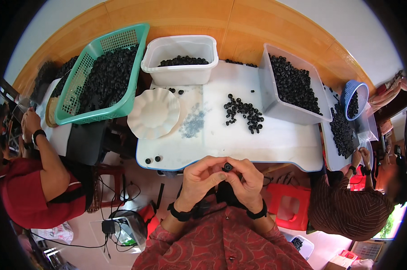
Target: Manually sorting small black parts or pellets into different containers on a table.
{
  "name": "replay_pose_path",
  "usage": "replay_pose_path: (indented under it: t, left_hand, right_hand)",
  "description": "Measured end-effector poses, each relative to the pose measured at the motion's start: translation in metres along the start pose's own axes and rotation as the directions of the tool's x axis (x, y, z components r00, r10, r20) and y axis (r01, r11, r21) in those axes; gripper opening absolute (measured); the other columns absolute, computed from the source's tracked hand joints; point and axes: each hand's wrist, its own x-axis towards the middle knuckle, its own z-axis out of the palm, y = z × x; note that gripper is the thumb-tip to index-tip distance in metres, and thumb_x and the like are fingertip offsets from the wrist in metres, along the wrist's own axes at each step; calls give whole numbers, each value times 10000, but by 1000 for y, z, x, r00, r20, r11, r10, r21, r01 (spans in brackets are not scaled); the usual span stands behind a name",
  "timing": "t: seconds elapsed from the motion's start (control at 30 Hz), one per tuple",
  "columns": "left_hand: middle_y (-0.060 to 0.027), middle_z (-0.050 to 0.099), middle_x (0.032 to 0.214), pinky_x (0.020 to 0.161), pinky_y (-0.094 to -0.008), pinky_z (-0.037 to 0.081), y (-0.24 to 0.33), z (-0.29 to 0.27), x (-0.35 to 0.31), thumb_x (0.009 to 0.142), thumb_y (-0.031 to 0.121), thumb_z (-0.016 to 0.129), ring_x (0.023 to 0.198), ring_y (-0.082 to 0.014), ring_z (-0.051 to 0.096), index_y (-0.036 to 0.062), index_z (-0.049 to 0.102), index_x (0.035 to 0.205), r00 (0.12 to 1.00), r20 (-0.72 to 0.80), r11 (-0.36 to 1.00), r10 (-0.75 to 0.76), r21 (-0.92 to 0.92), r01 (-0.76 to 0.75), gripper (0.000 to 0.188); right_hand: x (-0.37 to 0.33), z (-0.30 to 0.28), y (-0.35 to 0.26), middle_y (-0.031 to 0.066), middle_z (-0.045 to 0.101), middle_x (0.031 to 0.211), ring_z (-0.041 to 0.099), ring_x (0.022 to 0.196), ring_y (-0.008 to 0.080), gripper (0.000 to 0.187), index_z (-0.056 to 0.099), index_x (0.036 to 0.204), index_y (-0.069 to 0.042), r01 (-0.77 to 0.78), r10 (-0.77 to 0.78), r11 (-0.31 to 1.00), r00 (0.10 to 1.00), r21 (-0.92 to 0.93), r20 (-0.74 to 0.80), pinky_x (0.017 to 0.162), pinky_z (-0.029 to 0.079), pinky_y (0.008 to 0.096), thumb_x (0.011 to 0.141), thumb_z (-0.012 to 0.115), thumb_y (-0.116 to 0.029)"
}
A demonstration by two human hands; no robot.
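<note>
Just off the near edge of the bench (284, 146), the wearer's two hands meet in front of a red patterned shirt (221, 243). A small round black part (227, 167) sits between them, right at the fingertips. From where I stand, the left hand (199, 177) curls in with thumb and fingers pinching at the part's left side, and the right hand (247, 179) pinches it from the other; which fingertip bears on it exactly, I can't tell. Beyond the hands, well apart from them, a loose pile of black pieces (244, 109) lies on the white top, between a pale scalloped dish (153, 112) and a grey bin (280, 105) filled with more. Two black pieces (157, 159) rest near the bench's left corner.
</note>
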Motion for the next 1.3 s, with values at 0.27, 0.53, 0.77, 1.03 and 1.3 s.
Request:
replay_pose_path:
  t: [0.27,0.53,0.77,1.03,1.3]
  left_hand:
    - [-98,681,988,794,-256,553,-7,0,1,918,-40,606,881,-134,654,-63,629,1135,982,-185,999,-46,-31,41,219]
    - [-91,685,882,688,-266,571,-8,-13,-1,914,-6,628,735,-136,652,-47,645,1106,985,-146,995,-93,-41,88,197]
    - [-102,671,841,641,-289,583,-7,-11,1,914,-4,626,683,-158,652,-51,646,1041,970,-196,985,-140,-126,117,137]
    - [-117,676,869,674,-290,577,-11,-14,-2,911,-18,622,722,-161,652,-61,643,1047,974,-191,990,-118,-101,100,144]
    - [-108,681,896,671,-273,585,-11,-21,0,926,5,615,731,-136,647,-53,649,1054,960,-223,983,-172,-101,153,144]
  right_hand:
    - [3,7,-6,97,623,836,629,646,186,381,645,1177,-27,24,-14,991,997,-135,71,540,500,283,806,713,31]
    - [1,6,-5,94,621,854,624,701,174,315,654,1159,-11,-91,89,996,993,17,72,602,504,280,847,686,12]
    - [0,12,-4,91,632,850,647,719,169,256,672,1087,-10,-108,107,994,994,26,25,615,518,266,834,698,19]
    - [-5,22,0,76,631,924,660,768,126,139,650,1023,28,-308,323,847,946,434,41,658,551,244,886,645,50]
    - [-1,26,12,67,623,926,646,793,108,137,650,1022,34,-285,288,836,955,468,66,684,536,224,887,645,54]
